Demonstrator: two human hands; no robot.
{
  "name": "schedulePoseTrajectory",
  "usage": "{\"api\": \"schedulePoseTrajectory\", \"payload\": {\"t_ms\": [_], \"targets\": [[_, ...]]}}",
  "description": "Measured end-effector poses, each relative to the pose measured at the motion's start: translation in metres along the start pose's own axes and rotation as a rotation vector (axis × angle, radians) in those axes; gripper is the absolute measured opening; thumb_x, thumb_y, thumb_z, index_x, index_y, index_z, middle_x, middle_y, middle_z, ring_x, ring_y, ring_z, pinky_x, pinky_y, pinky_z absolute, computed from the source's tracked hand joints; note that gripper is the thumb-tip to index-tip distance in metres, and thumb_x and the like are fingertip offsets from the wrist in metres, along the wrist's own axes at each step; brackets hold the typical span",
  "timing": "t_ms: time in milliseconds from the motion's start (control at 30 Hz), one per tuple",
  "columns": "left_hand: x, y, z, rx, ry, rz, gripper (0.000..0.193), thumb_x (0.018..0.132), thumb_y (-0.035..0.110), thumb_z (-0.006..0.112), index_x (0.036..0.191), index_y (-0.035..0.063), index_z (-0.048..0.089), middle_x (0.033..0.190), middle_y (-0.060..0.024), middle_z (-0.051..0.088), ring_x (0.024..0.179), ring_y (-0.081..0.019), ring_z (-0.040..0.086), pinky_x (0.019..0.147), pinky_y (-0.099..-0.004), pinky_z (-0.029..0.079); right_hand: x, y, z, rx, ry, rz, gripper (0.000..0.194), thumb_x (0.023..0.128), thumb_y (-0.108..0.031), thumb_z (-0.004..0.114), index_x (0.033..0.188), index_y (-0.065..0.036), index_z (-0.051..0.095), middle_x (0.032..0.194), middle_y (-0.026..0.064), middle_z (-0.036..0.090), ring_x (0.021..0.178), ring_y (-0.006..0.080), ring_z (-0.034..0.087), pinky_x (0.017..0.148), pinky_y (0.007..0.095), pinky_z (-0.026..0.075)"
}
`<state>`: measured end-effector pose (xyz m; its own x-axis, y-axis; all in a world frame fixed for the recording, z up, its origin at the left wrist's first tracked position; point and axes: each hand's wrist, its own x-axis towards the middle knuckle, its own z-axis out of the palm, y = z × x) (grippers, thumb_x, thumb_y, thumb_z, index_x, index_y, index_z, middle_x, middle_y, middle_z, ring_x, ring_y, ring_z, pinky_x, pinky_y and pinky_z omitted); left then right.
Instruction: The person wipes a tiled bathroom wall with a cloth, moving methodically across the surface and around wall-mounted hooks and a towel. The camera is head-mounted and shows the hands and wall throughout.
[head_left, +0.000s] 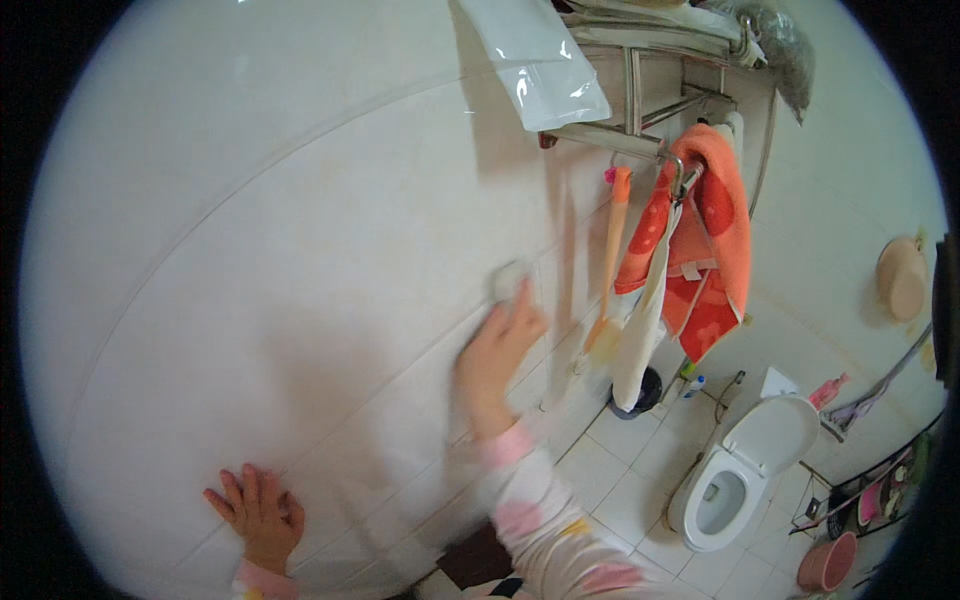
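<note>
My right hand (501, 360) presses a small whitish object (510, 279) against the white tiled wall (300, 247); both are blurred, and what the object is cannot be told. The grip is with the fingertips. Lower left, my left hand (262, 517) rests on the same wall with its fingers apart and nothing in it. Right of my right hand, a long-handled brush (616, 217) with an orange handle and an orange-red towel (724, 195) hang from a metal rack (611, 140).
A white plastic pouch (551, 82) overhangs the rack. Below on the tiled floor are a white toilet (716, 499) with its lid up, a dark bucket (651, 390) and a pink bucket (827, 562). A beige basin (901, 279) hangs on the far wall.
</note>
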<state>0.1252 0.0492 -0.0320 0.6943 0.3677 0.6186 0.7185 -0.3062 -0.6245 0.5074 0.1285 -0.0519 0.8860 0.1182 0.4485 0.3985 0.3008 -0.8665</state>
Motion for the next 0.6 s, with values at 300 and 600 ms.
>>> {"api": "schedulePoseTrajectory", "payload": {"t_ms": [300,600], "targets": [[-0.004,-0.005,-0.005,0.076,-0.048,0.019,0.062,0.088,0.023,0.053,0.146,0.0083,0.038,0.158,-0.0159,0.031,0.149,-0.0439,0.014,0.112,-0.0724,0.001,0.010,0.016,-0.015,0.046,-0.647,-0.596,0.024,0.090,-0.021,0.065,0.110,-0.006,0.065,0.097,0.0129,0.063,0.086,0.0282,0.059,0.084,0.0395,0.044],[0.003,-0.003,-0.009,0.078,-0.032,0.045,0.057,0.092,0.022,0.050,0.145,0.0048,0.039,0.157,-0.0187,0.030,0.148,-0.0470,0.015,0.114,-0.0713,0.004,0.077,-0.025,0.001,0.077,-0.036,-0.113,0.053,0.096,-0.012,0.048,0.148,-0.010,0.043,0.116,0.0174,0.048,0.111,0.0319,0.043,0.101,0.0402,0.035]]}}
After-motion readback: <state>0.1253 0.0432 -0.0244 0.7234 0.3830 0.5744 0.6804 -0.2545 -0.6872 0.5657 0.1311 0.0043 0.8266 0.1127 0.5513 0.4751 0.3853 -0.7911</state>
